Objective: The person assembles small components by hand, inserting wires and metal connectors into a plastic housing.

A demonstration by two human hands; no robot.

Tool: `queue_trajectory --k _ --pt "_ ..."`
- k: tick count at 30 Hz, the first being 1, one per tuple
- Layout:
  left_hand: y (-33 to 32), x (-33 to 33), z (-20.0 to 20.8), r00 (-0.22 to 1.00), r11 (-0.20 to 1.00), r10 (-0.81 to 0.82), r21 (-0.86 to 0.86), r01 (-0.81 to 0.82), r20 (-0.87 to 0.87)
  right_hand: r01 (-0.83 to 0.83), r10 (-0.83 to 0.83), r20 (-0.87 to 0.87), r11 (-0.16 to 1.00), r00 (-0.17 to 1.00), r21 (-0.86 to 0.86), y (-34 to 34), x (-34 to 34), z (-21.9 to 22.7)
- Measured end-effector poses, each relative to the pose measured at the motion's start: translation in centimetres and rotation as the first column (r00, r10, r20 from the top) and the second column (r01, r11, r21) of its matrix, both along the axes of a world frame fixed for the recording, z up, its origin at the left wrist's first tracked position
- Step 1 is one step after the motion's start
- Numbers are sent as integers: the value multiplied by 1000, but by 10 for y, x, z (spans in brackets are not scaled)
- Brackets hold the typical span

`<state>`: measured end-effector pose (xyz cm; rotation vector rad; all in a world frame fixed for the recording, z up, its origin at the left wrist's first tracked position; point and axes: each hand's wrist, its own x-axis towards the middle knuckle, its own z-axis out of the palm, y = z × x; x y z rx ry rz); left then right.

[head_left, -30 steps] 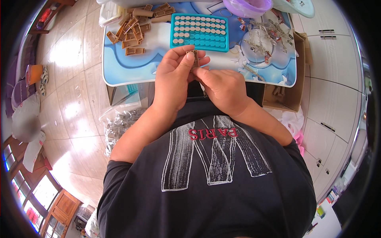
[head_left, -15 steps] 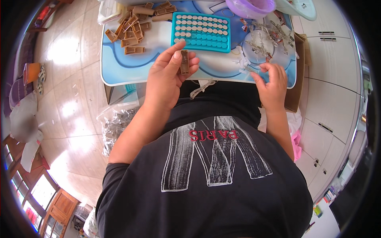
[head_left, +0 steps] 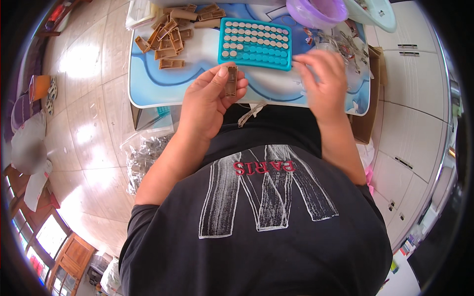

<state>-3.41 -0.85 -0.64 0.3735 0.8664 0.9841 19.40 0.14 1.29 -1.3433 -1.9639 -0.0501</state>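
Observation:
Upright in my left hand [head_left: 205, 98] is a small brown plastic case [head_left: 231, 81], its hollow side facing up, gripped between thumb and fingers. My right hand [head_left: 323, 81] is blurred by motion at the right side of the teal tray [head_left: 289, 49]. Its thumb and index finger point left toward the tray's edge; whether anything is between them is hidden by the blur. Rows of round silvery button cells [head_left: 254, 32] fill the tray's far part, and bare teal pockets show in the nearer right part.
Several brown cases [head_left: 170, 42] lie heaped at the table's far left. Thin wires [head_left: 345, 47] are tangled behind my right hand. A purple bowl [head_left: 318, 12] and a pale green basin [head_left: 373, 15] stand at the far right. A bag of grey parts [head_left: 145, 160] sits left of my lap.
My right hand has moved left and away from me, from the wires' near side to the tray's right side. My left hand keeps hold of the brown case, almost unmoved.

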Motion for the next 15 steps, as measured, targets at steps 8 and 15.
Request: queue_trajectory --k 8,15 --pt "0 -6 2 999 999 34 -37 -34 16 -220 214 65 970 975 108 47 -65 -25" --pt "0 -13 1 996 998 8 -55 -3 93 -231 227 76 971 971 63 45 -70 -28"
